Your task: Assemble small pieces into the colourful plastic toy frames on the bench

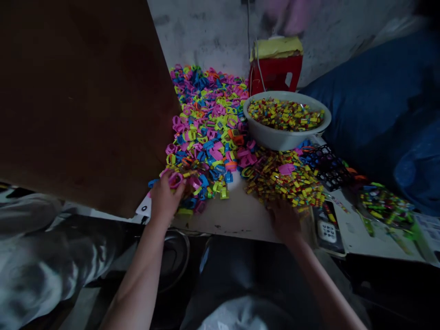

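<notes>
My left hand (165,195) is at the near left of a heap of small plastic toy pieces (213,121) in pink, yellow, blue and orange. Its thumb and fingers close around a pink ring-shaped plastic piece (176,179), which looks like a toy watch. On the right, my right hand (284,221) touches the near edge of a pile of small yellow and red wrapped pieces (299,183), perhaps candies. Those fingers are dark and partly hidden, so their grip does not show. One pink piece (286,169) lies on top of that pile.
Behind the right pile stands a grey basin (280,137) full of similar wrapped pieces, with a red stool (275,73) beyond. A large brown board (85,105) walls off the left. To the right are a black basket (326,167), a dark phone-like object (328,231) and a blue sack (374,91).
</notes>
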`<action>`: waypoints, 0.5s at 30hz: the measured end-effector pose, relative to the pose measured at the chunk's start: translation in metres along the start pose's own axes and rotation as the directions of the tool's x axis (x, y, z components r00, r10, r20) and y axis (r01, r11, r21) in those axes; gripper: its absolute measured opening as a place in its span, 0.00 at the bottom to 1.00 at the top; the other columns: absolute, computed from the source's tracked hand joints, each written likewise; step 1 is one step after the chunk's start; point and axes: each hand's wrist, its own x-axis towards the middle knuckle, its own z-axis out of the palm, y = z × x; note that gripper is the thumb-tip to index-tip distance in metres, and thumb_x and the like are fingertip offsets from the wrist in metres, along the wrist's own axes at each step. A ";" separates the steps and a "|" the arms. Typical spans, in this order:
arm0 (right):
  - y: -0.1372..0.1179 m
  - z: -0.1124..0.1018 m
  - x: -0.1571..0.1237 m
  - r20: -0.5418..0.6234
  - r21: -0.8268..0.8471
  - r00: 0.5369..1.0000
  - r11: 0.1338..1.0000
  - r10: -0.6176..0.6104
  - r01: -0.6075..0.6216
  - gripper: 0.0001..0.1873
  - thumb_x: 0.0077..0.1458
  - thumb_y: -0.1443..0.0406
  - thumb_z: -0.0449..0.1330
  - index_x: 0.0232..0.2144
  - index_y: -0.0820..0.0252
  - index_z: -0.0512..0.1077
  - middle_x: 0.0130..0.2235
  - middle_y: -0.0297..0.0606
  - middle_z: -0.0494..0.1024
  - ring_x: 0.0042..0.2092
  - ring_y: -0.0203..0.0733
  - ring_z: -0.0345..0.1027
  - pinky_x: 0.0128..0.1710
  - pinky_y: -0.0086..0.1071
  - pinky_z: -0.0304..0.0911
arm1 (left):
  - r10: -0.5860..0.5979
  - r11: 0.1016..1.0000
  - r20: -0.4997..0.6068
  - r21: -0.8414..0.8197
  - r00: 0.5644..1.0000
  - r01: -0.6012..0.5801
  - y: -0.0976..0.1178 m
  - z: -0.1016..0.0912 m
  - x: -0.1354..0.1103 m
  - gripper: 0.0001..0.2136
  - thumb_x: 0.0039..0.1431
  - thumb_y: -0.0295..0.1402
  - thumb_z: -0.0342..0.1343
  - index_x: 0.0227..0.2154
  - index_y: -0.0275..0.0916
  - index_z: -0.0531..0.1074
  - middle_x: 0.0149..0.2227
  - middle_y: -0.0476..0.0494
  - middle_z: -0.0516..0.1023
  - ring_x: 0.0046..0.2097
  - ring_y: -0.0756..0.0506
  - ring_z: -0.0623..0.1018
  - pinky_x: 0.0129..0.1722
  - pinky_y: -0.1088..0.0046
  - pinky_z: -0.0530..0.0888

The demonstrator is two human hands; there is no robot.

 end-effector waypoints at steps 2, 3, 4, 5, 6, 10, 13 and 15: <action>-0.001 0.003 0.000 -0.027 0.019 0.999 0.999 -0.038 0.038 0.14 0.63 0.66 0.52 0.48 0.57 0.73 0.54 0.50 0.72 0.53 0.56 0.65 0.49 0.46 0.57 | -0.008 0.984 -0.024 0.177 1.000 0.012 -0.005 0.002 0.011 0.29 0.59 0.45 0.55 0.59 0.32 0.64 0.57 0.26 0.71 0.59 0.29 0.69 0.59 0.48 0.62; -0.002 0.004 -0.001 -0.061 0.041 0.996 0.997 -0.060 0.063 0.14 0.63 0.66 0.52 0.47 0.57 0.73 0.54 0.49 0.72 0.53 0.55 0.64 0.49 0.46 0.57 | -0.006 0.972 -0.027 0.233 1.000 0.012 -0.003 0.005 0.012 0.30 0.59 0.44 0.55 0.60 0.31 0.63 0.60 0.24 0.68 0.62 0.27 0.66 0.60 0.45 0.60; -0.003 0.005 -0.004 -0.106 0.073 0.991 0.993 -0.084 0.092 0.13 0.63 0.66 0.52 0.46 0.56 0.73 0.53 0.48 0.72 0.54 0.55 0.64 0.50 0.47 0.57 | 0.013 0.965 -0.027 0.262 1.000 -0.006 0.003 0.010 0.012 0.30 0.59 0.43 0.55 0.60 0.31 0.63 0.62 0.23 0.64 0.64 0.26 0.62 0.61 0.43 0.58; -0.004 0.007 -0.007 -0.158 0.116 0.981 0.985 -0.110 0.129 0.12 0.63 0.66 0.52 0.45 0.57 0.73 0.52 0.47 0.73 0.54 0.54 0.64 0.50 0.46 0.57 | 0.056 0.963 -0.014 0.265 0.998 -0.050 0.011 0.016 0.010 0.29 0.60 0.42 0.54 0.61 0.32 0.63 0.64 0.24 0.61 0.65 0.26 0.59 0.62 0.42 0.56; -0.005 0.009 -0.010 -0.213 0.167 0.968 0.971 -0.132 0.170 0.11 0.64 0.66 0.51 0.43 0.57 0.73 0.50 0.46 0.74 0.54 0.53 0.64 0.50 0.45 0.58 | 0.117 0.963 0.021 0.243 0.993 -0.119 0.022 0.024 0.008 0.27 0.61 0.40 0.53 0.61 0.33 0.63 0.65 0.26 0.61 0.66 0.27 0.58 0.63 0.43 0.55; -0.010 0.024 -0.028 -0.416 0.338 0.895 0.886 -0.162 0.318 0.08 0.64 0.67 0.50 0.42 0.59 0.69 0.41 0.42 0.76 0.44 0.46 0.69 0.46 0.41 0.61 | 0.357 0.929 0.220 0.013 0.908 -0.369 0.082 0.069 0.014 0.24 0.62 0.38 0.52 0.61 0.40 0.65 0.65 0.34 0.61 0.68 0.32 0.56 0.65 0.48 0.54; -0.016 0.035 -0.042 -0.462 0.364 0.871 0.860 -0.166 0.357 0.09 0.63 0.68 0.52 0.46 0.58 0.67 0.45 0.43 0.76 0.48 0.47 0.69 0.48 0.43 0.62 | 0.292 0.955 0.337 -0.144 0.895 -0.258 0.123 0.106 0.046 0.31 0.57 0.42 0.59 0.63 0.45 0.61 0.71 0.38 0.46 0.70 0.29 0.45 0.66 0.45 0.47; -0.020 0.042 -0.048 -0.445 0.370 0.877 0.854 -0.183 0.366 0.10 0.63 0.68 0.52 0.46 0.57 0.67 0.48 0.43 0.76 0.51 0.47 0.68 0.50 0.44 0.62 | 0.222 0.971 0.372 -0.167 0.901 -0.171 0.141 0.127 0.074 0.36 0.52 0.45 0.62 0.63 0.42 0.61 0.71 0.33 0.44 0.70 0.23 0.43 0.63 0.38 0.48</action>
